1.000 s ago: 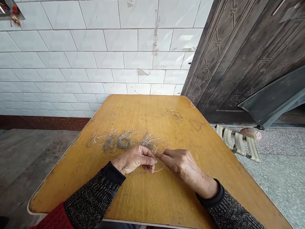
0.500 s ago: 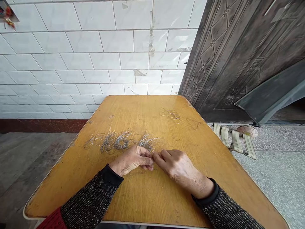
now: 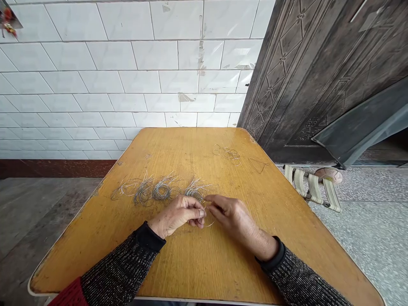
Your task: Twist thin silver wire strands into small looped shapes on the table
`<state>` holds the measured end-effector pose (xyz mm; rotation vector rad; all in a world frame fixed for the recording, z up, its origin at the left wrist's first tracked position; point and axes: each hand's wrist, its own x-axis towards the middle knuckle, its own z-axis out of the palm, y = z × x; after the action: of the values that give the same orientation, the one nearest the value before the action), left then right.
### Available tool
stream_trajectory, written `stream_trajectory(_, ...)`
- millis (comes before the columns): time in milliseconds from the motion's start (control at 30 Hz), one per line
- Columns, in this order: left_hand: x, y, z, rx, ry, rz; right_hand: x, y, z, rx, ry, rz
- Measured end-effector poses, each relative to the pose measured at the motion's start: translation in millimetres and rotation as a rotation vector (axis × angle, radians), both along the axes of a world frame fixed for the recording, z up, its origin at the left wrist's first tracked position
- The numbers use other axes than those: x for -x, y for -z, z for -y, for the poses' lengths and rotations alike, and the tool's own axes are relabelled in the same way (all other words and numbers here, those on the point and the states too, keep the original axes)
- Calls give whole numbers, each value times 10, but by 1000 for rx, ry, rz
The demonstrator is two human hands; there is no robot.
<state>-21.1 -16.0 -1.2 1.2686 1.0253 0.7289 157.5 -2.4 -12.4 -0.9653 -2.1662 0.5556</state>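
My left hand [image 3: 180,215] is closed in a pinch, thumb against forefinger, on a thin wire [image 3: 209,225]. One curved end of that wire sticks out to the right below the fingertips. Close beside it, my right hand [image 3: 237,221] has its forefinger stretched out and its thumb apart, near the upper part of the wire. Just behind the fingers lies a coiled wire bundle [image 3: 195,189] with loose ends fanning upward, partly hidden by my left hand. To its left sit another round wire coil [image 3: 162,191] and a tangled wire bundle [image 3: 144,192].
Everything lies on a yellow wooden table [image 3: 178,153] against a white tiled wall [image 3: 137,80]. Thin wire loops [image 3: 232,155] and a bent wire [image 3: 259,165] lie toward the back right. A striped-strap stool [image 3: 314,189] stands right of the table, near a dark door [image 3: 287,85].
My right hand's fingers have come apart from their pinch beside the left fingertips. More of the wire's curved end now shows. My left hand has stayed nearly in place.
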Motion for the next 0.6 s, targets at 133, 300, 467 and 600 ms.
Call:
stream_trajectory(133, 18, 6, -31, -59, -131, 44, 46, 40, -54, 565, -40, -455)
stream_trajectory(300, 11, -13, -23, -68, -175, 91, 95, 50, -49, 809, -109, -605)
stream_trajectory(467, 0, 38, -32, -50, -189, 154, 95, 69, -39, 760, -124, -582)
stream_trajectory(600, 47, 47, -58, 24, -108, 151, 82, 48, -36, 774, -115, -527)
